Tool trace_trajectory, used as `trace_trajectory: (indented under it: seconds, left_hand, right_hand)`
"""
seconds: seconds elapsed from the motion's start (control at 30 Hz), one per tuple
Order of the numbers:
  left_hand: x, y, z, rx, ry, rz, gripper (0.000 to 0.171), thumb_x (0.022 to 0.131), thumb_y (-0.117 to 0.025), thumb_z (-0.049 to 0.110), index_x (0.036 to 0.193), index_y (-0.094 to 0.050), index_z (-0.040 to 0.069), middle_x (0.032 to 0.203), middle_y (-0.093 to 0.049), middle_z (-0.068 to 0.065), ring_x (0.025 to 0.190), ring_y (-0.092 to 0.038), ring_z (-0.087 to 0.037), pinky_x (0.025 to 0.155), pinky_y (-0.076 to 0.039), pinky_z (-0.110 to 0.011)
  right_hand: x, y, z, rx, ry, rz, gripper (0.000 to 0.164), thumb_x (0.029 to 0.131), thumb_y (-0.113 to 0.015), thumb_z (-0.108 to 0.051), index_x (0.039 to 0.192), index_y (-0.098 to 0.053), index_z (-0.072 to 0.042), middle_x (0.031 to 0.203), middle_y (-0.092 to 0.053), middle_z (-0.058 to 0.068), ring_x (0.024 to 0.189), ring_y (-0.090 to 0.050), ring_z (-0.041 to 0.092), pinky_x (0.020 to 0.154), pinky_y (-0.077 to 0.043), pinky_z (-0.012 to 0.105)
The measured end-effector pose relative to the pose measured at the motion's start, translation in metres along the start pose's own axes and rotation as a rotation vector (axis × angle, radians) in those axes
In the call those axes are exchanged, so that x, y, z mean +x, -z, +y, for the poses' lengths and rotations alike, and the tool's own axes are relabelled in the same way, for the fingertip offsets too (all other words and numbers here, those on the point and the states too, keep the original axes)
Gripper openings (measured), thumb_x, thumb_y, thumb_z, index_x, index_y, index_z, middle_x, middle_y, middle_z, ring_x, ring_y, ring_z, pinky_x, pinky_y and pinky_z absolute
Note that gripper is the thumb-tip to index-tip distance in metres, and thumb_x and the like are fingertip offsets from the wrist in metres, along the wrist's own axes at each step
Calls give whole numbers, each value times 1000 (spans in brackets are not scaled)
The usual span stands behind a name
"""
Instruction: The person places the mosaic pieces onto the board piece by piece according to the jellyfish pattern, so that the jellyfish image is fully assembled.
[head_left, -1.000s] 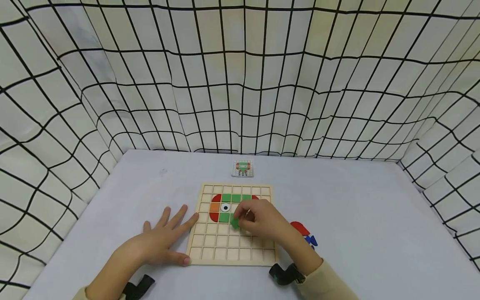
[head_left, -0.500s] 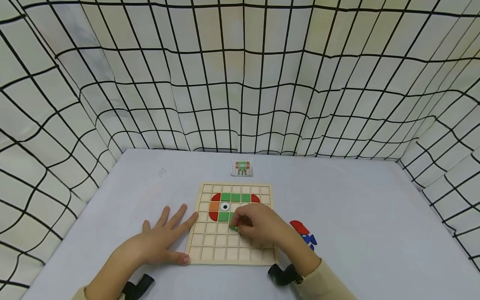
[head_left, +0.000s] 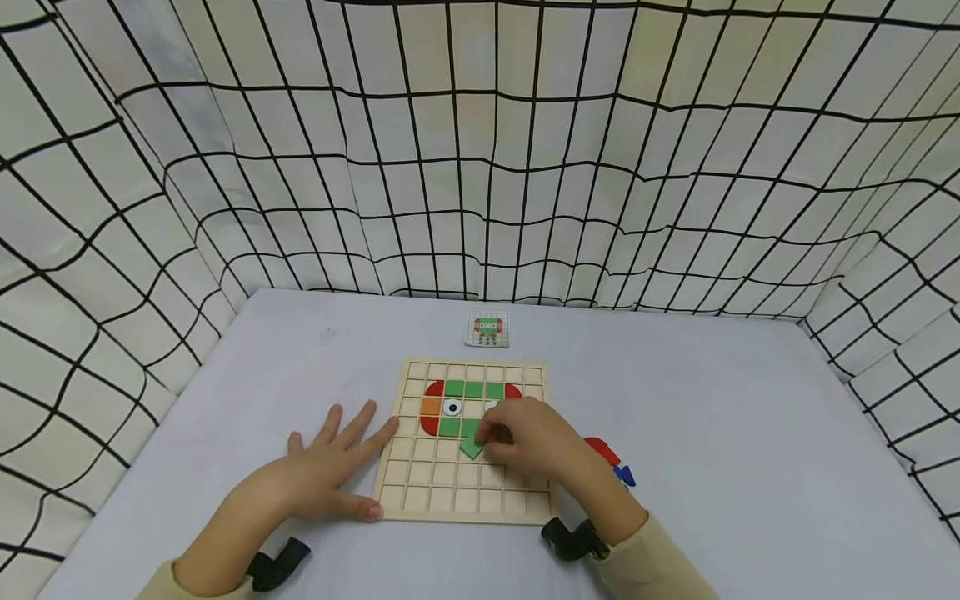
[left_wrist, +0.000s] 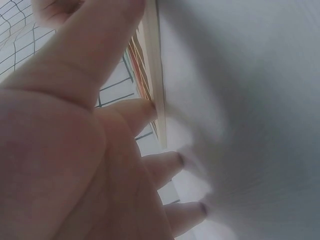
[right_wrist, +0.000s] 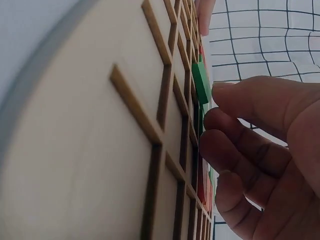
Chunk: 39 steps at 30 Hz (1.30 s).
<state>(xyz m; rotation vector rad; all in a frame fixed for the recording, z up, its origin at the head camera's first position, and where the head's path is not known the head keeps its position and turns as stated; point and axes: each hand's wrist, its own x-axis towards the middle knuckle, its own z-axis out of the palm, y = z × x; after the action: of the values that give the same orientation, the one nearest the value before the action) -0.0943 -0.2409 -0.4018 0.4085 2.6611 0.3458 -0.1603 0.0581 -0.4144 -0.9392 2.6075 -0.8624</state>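
A wooden grid board (head_left: 465, 504) lies on the white table, partly filled with red, orange and green tiles and a white eye tile (head_left: 452, 407). My left hand (head_left: 322, 475) lies spread at the board's left side, its thumb and index finger touching the frame. Over the board, my right hand (head_left: 528, 437) has curled fingers and pinches a green square tile (head_left: 472, 447) by its right corner. That tile sits turned like a diamond across the grid ridges, below the green row. In the right wrist view the green tile (right_wrist: 201, 82) tilts beside the thumb. My right hand covers part of the pattern.
A small pattern card (head_left: 487, 330) lies behind the board. Loose red (head_left: 602, 450) and blue pieces (head_left: 623, 475) lie to the right, partly behind my right forearm. Black netting (head_left: 480, 167) over white walls borders the table.
The green tile has turned and shows more fully as a diamond, as the right fingers shifted slightly right. The left hand stays by the board. The head view has tilted slightly.
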Motion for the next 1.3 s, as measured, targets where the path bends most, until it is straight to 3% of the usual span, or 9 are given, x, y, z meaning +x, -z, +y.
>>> trace_trajectory:
  seconds: [0.17,0.37,0.47,0.73,1.03,1.17,1.3]
  left_hand:
    - [1,0,0,-4,1,0,109,72,-71,71,160,-24,28,167,-9,-17,147,-1,-57,93,-8,-89]
    - [3,2,1,-7,0,-7,109,72,-71,72,160,-23,29,168,-8,-16,148,0,-56,94,-7,-89]
    - [4,2,1,-10,-4,-7,109,72,-71,71,160,-23,28,167,-8,-17,147,0,-57,93,-7,-89]
    - [6,3,2,-9,-15,-8,108,73,-71,70,160,-23,28,168,-7,-16,147,1,-57,93,-7,-89]
    - [8,2,3,-13,-16,-11,108,73,-71,70,160,-23,28,168,-7,-16,148,1,-56,94,-6,-89]
    - [6,0,2,-19,-5,-16,109,72,-71,71,160,-23,28,167,-7,-17,147,1,-57,93,-6,-89]
    - [4,-1,2,-3,0,-6,110,71,-71,72,160,-23,28,167,-8,-17,147,-1,-58,92,-7,-90]
  right_hand:
    - [0,-1,0,-9,3,-15,7,88,-75,-16,92,-76,-22,86,-66,-18,80,-57,5,75,-50,23]
    - [1,-2,-1,-71,13,-31,31,88,-71,-12,117,-74,-23,75,-56,-11,71,-51,6,63,-43,22]
    - [1,-3,-1,-95,6,-59,36,88,-69,-13,122,-73,-24,71,-54,-12,68,-49,5,60,-41,21]
    - [-1,-3,-1,-86,10,-67,25,89,-72,-16,113,-76,-19,73,-57,-14,71,-53,4,67,-46,21]
    - [-3,-1,-3,-13,2,-95,23,89,-71,-14,110,-78,-22,83,-59,-13,75,-54,5,67,-47,21]
    - [-5,8,2,20,25,-95,22,90,-70,-13,108,-77,-22,83,-60,-12,73,-53,6,66,-47,22]
    - [-10,30,11,70,66,-19,21,92,-70,-13,112,-74,-18,90,-65,-10,76,-56,7,66,-49,24]
